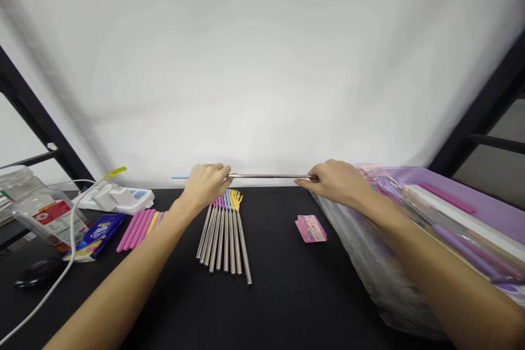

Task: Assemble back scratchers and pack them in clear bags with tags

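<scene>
A thin telescopic back scratcher (262, 176) is held level above the far edge of the black table, drawn out between both hands. My left hand (208, 181) is closed round its left part, with a light blue end sticking out to the left. At the right end, my right hand (334, 179) is closed on the metal rod; its tip is hidden in the fingers. Below and between the hands lies a row of metal back scratchers (223, 240) with pink, blue and yellow claw heads pointing away from me. A small stack of pink printed cards (311, 228) sits below my right hand.
Pink and yellow tubes (137, 229), a blue packet (98, 235), a power strip (137, 199), a plastic jar (45, 208) and a black mouse (41, 273) lie at left. A purple bin (410, 175) and clear plastic bags (361, 251) fill the right.
</scene>
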Demonstrator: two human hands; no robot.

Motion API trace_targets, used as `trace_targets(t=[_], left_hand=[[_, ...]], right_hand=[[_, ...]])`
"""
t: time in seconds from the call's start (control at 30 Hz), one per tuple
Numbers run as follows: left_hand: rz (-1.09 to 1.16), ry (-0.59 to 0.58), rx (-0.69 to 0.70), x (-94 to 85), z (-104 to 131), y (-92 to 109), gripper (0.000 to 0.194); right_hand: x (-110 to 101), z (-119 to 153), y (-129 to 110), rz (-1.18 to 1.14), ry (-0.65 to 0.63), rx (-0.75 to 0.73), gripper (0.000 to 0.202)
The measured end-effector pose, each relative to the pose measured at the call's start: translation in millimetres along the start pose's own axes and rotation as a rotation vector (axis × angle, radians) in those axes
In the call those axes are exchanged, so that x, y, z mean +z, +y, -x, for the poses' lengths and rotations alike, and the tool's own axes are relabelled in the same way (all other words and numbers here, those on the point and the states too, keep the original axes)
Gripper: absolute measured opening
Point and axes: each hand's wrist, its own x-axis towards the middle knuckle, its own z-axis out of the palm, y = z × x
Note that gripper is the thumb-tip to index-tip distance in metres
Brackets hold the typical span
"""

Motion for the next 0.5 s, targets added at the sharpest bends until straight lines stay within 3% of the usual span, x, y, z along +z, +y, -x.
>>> trace_targets(t=[0.1,0.2,0.33,0.5], left_hand=[[-0.029,0.171,0.029,-3.6,-1,20,0.022],[-0.016,0.189,0.041,-6.1,-5,28,0.021],[-0.078,0.132,-0.171,-1.4,-8,3,0.02],[-0.097,0.152,-0.214,3.7,-6,-15,0.02]], right_hand=[[2,2,-4,-0.056,0.042,0.003,0.05],[4,4,-2,-0.084,0.051,0.022,0.043],[2,4,17,-0.075,0.054,-0.004,0.032],[-6,5,32,0.087,0.052,0.019,0.033]])
